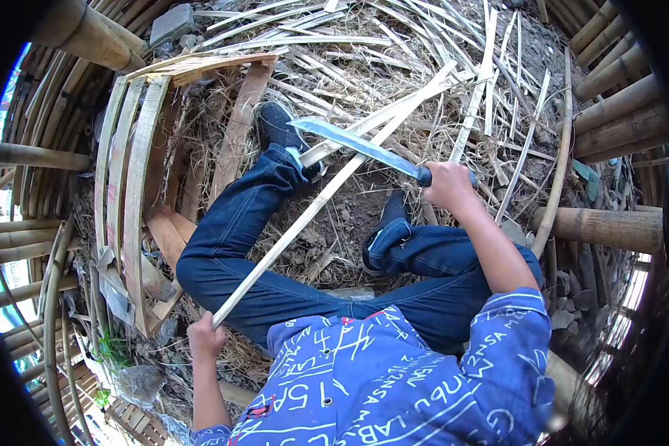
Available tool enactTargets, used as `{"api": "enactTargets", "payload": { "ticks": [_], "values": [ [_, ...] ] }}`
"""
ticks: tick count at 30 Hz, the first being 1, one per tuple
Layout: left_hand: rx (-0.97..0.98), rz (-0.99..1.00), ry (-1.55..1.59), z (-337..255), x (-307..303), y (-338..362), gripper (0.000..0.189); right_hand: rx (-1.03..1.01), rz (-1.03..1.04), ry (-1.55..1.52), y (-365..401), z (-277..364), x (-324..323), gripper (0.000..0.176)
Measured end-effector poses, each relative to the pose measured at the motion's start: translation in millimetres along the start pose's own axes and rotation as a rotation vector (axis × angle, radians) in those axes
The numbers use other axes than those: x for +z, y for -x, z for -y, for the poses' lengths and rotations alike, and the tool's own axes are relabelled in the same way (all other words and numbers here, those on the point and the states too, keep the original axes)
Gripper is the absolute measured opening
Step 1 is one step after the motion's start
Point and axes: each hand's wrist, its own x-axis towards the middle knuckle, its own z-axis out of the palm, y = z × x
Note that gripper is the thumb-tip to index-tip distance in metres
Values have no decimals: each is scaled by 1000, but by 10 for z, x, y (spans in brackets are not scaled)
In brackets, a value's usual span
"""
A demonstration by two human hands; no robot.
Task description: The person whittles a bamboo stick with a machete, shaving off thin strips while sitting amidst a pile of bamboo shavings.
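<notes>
My right hand is wrapped round the dark handle of a long machete, its curved blade pointing left. In my left hand, beside my left knee, is the near end of a long pale bamboo strip. That strip slants up and away under the machete blade, overlapping it at mid-length in this view. Another pale strip crosses behind the blade, its near end beside my left shoe. My legs are bent on either side of the bare soil.
A wooden slatted crate stands open at my left. Split strips and curly shavings cover the ground ahead. Thick bamboo poles and bamboo walls close in on both sides. A grey block lies at the far left.
</notes>
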Motion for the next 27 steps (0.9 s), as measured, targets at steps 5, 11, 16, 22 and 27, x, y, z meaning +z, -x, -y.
{"api": "enactTargets", "payload": {
  "ticks": [5,11,16,22,27],
  "values": [
    [-27,32,25,234,57,249,10,217,-26,27,-184,-327,33,25],
    [-32,102,8,59,78,199,11,399,-33,83,-223,-733,64,25],
    [-58,88,7,-199,33,14,15,384,-27,-19,-187,-566,187,26],
    [-222,33,234,-1123,-303,-385,22,161,-56,-203,-204,63,94,29],
    [-206,66,539,-1547,-110,-660,20,66,-133,-455,-70,484,31,24]
  ]
}}
